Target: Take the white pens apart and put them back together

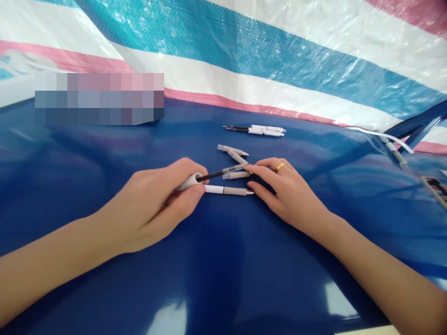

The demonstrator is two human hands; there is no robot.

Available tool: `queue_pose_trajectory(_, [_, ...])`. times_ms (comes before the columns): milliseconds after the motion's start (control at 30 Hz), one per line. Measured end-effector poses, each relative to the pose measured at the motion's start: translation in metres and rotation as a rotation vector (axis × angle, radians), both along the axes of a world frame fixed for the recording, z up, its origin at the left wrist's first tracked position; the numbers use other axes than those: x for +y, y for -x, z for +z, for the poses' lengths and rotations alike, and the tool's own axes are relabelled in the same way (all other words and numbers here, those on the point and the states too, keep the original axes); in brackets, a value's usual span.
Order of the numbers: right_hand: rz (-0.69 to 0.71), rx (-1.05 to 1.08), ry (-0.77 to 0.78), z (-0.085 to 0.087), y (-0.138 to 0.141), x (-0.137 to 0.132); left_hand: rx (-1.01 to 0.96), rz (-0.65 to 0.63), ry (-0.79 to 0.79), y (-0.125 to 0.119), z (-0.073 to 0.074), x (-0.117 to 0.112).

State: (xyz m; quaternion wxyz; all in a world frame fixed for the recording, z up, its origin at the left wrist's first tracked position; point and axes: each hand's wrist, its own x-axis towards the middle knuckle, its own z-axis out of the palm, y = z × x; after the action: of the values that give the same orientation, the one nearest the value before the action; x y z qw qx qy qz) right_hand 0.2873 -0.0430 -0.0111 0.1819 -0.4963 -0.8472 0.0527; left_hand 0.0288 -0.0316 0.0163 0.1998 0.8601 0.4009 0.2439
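My left hand [157, 204] is closed round a white pen barrel [188, 181] with a dark ink refill [218, 173] sticking out of its end. My right hand [282, 190], wearing a gold ring [279, 166], reaches in from the right; its fingertips pinch the far tip of that refill beside several loose grey pen parts [233, 151]. A white and grey pen [226, 190] lies on the blue table [216, 270] just between both hands. Further back lie two whole white pens [261, 130], side by side.
A striped white, blue and pink plastic sheet [279, 51] rises behind the table. A white cable [384, 136] and a dark metal frame [419, 123] sit at the right edge. A blurred-out patch [99, 98] covers something at the back left.
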Motion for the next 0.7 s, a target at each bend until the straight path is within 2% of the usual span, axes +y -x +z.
queue_pose_trajectory(133, [0.006, 0.034, 0.011, 0.002, 0.0, 0.002, 0.232, -0.192, -0.189, 0.001, -0.013, 0.007])
queue_pose_trajectory(267, [0.016, 0.07, -0.01, 0.002, -0.002, 0.005, 0.304, -0.288, -0.359, 0.003, -0.022, 0.008])
queue_pose_trajectory(467, [-0.011, 0.096, 0.006, 0.003, -0.002, 0.005, 0.306, -0.304, -0.368, 0.005, -0.021, 0.007])
queue_pose_trajectory(700, [-0.079, 0.286, 0.029, 0.013, 0.002, -0.002, 0.31, -0.284, -0.349, 0.006, -0.021, 0.008])
